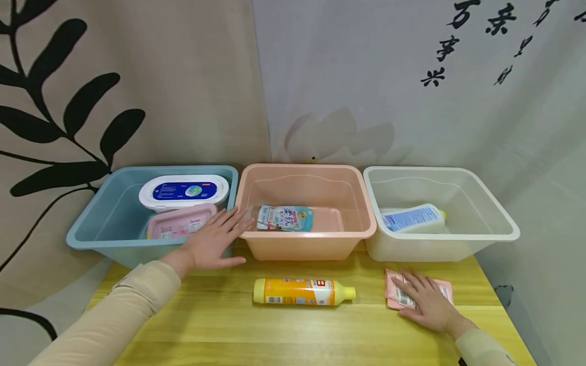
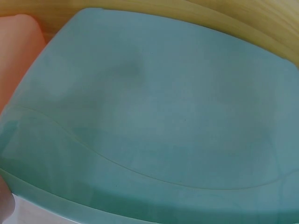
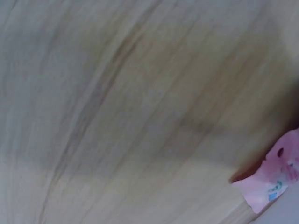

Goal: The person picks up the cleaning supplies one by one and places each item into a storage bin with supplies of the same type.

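Note:
In the head view my left hand (image 1: 212, 239) reaches over the front right corner of the blue bin (image 1: 103, 243), its fingers outstretched toward the orange bin (image 1: 316, 249). Inside the blue bin, near those fingers, a pink lidded pack (image 1: 176, 223) lies in front of a white wipes tub (image 1: 183, 192). My right hand (image 1: 428, 302) rests on a pink packet (image 1: 393, 292) lying on the table, fingers extended across it and covering its middle. In the right wrist view one end of the pink packet (image 3: 266, 186) shows at the lower right.
A yellow bottle (image 1: 297, 292) lies on its side on the wooden table (image 1: 274, 335) between my hands. The orange bin holds a blue-and-white pouch (image 1: 285, 218). In the white bin (image 1: 421, 249) lies a white bottle (image 1: 414, 219). A curtain hangs behind the bins.

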